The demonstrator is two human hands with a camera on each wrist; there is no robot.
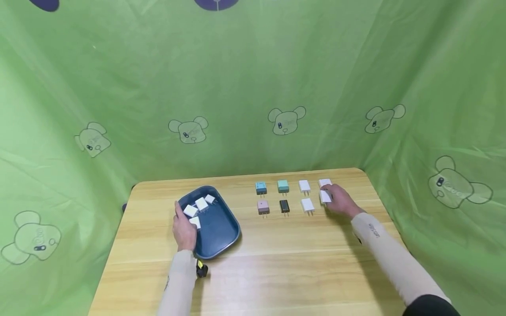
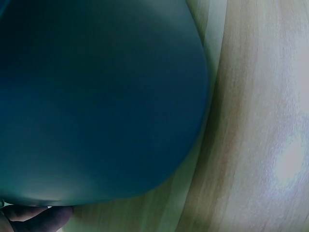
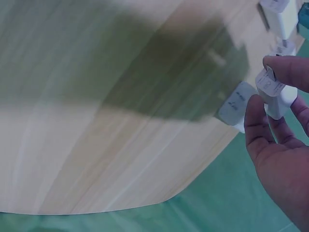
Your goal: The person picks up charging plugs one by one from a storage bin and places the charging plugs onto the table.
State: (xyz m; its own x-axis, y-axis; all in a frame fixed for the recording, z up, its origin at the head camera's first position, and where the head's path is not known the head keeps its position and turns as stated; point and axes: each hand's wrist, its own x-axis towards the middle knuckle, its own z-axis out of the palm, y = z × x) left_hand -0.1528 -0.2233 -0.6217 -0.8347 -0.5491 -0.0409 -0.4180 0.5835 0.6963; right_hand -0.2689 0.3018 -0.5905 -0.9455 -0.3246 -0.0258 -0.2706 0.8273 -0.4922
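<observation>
My left hand [image 1: 185, 231] grips the left side of a dark blue tray [image 1: 233, 215]; in the left wrist view its fingertips [image 2: 46, 221] show at the rim. Several white plug-in chargers [image 1: 201, 203] lie in the tray's far left part. On the right, my right hand [image 1: 341, 200] pinches a white charger [image 3: 273, 99] between thumb and fingers, just off the table in the right wrist view. Beyond it another white charger [image 1: 325, 181] lies on the table, partly covered by the hand in the head view.
Two rows of chargers lie between tray and right hand: blue [image 1: 261, 188], green [image 1: 283, 185], pink [image 1: 262, 206], black [image 1: 284, 205] and two white ones [image 1: 307, 205]. They stand on a wooden table [image 1: 276, 272]. A green curtain [image 1: 245, 79] surrounds its far edge and sides.
</observation>
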